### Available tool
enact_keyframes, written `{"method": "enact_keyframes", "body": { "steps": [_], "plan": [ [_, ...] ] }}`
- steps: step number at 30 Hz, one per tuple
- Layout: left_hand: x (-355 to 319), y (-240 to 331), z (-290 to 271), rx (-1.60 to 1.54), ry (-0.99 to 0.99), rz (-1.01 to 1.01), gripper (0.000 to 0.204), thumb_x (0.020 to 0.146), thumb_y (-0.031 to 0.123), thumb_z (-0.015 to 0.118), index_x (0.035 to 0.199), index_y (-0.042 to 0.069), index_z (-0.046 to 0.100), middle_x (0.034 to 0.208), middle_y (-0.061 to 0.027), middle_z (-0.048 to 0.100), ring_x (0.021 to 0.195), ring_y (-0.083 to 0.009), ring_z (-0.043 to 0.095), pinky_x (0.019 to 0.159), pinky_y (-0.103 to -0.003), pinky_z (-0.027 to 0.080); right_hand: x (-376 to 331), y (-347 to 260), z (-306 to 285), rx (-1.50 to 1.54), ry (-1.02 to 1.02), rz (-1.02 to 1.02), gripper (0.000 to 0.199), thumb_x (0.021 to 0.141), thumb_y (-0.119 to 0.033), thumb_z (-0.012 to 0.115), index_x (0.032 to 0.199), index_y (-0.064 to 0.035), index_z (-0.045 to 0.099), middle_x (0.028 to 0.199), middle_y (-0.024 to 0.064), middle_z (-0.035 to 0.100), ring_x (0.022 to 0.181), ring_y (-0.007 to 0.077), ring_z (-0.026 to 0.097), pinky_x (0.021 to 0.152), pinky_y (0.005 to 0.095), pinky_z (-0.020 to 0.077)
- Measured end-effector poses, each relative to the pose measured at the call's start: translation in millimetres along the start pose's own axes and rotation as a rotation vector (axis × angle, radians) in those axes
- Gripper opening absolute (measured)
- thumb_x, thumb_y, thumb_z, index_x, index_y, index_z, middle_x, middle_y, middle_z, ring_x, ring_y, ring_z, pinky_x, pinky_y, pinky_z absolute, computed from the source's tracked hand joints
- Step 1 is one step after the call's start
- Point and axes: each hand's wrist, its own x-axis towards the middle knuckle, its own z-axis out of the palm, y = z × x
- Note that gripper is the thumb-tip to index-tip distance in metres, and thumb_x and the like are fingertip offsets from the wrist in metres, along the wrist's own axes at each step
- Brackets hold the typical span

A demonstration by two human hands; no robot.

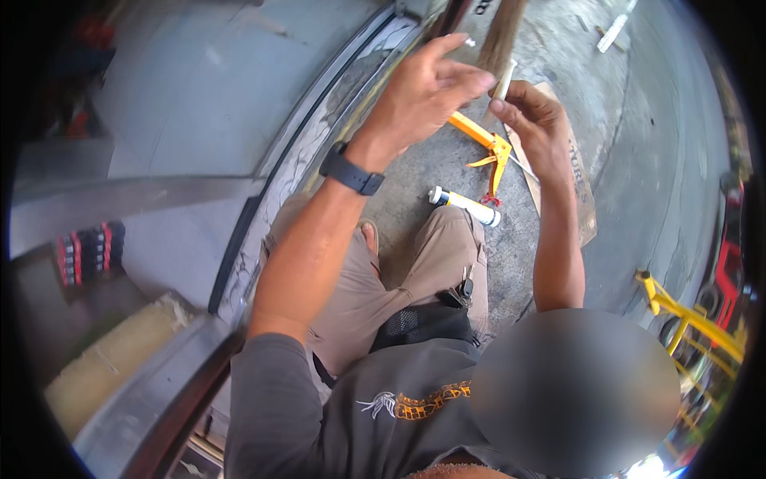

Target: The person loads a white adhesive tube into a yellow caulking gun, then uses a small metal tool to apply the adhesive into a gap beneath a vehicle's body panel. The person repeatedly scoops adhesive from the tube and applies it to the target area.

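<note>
Pinching a white nozzle (503,81) – long axis near upright, tip up – right hand (533,120); left hand (423,92) fingers spread

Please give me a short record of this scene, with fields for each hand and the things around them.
left hand: raised, fingers spread, holds nothing visible
right hand: grips a thin pale nozzle, tip up
wrist: dark watch on left arm
floor: orange caulking gun, white sealant tube, cardboard piece
posture: person seated, knees bent, on concrete
left of person: curved metal frame
</note>
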Motion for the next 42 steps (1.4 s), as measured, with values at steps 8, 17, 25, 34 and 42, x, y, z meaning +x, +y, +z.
{"method": "enact_keyframes", "body": {
  "steps": [8, 17, 25, 34, 42],
  "plan": [
    [-22, -18, 59, -0.525, -0.237, -0.234, 0.02, 0.101, 0.027, 0.058, 0.084, 0.016, 0.059, 0.153, -0.0152, 0.052, 0.138, -0.0243, 0.048, 0.115, -0.047, 0.036, -137, 117, -17, 0.049, 0.035, 0.302, 0.03, 0.086, -0.03, 0.08, 0.101, -0.0041, 0.077, 0.096, 0.006, 0.074, 0.094, 0.0154, 0.066, 0.086, 0.0346, 0.051],
    [-23, -46, 304, -0.132, -0.945, -0.432, 0.084, 0.097, 0.033, 0.066, 0.161, 0.005, 0.02, 0.168, -0.019, 0.023, 0.152, -0.0346, 0.026, 0.113, -0.068, 0.029, -193, 131, 75, -0.35, 0.394, -0.331, 0.035, 0.086, -0.027, 0.076, 0.106, 0.0011, 0.076, 0.102, 0.0158, 0.077, 0.096, 0.0288, 0.073, 0.087, 0.0412, 0.0552],
    [-48, -9, 201, 0.048, -0.748, -0.096, 0.054, 0.099, 0.02, 0.066, 0.148, 0.001, 0.05, 0.137, -0.0145, 0.061, 0.115, -0.0206, 0.064, 0.094, -0.03, 0.05, -195, 133, 28, 0.127, 0.287, 0.242, 0.036, 0.086, -0.032, 0.077, 0.099, 0.0014, 0.075, 0.087, 0.0117, 0.074, 0.083, 0.0175, 0.067, 0.076, 0.0372, 0.0518],
    [-36, -14, 90, 0.093, -0.331, 0.037, 0.043, 0.094, 0.014, 0.073, 0.132, -0.001, 0.061, 0.116, -0.0108, 0.066, 0.107, -0.0168, 0.064, 0.096, -0.03, 0.051, -125, 12, -44, 0.683, 0.335, -0.009, 0.03, 0.1, -0.02, 0.065, 0.122, 0.0002, 0.069, 0.103, 0.0065, 0.072, 0.099, 0.0158, 0.065, 0.088, 0.0352, 0.0537],
    [-49, -14, 103, 0.155, -0.135, 0.514, 0.048, 0.08, 0.002, 0.08, 0.126, 0.006, 0.065, 0.117, -0.0083, 0.068, 0.102, -0.0186, 0.067, 0.09, -0.033, 0.056, -115, -21, -6, 1.376, 0.216, 0.187, 0.026, 0.101, -0.03, 0.064, 0.112, -0.0071, 0.061, 0.108, 0.0084, 0.067, 0.097, 0.0202, 0.061, 0.09, 0.0376, 0.0509]
  ]
}}
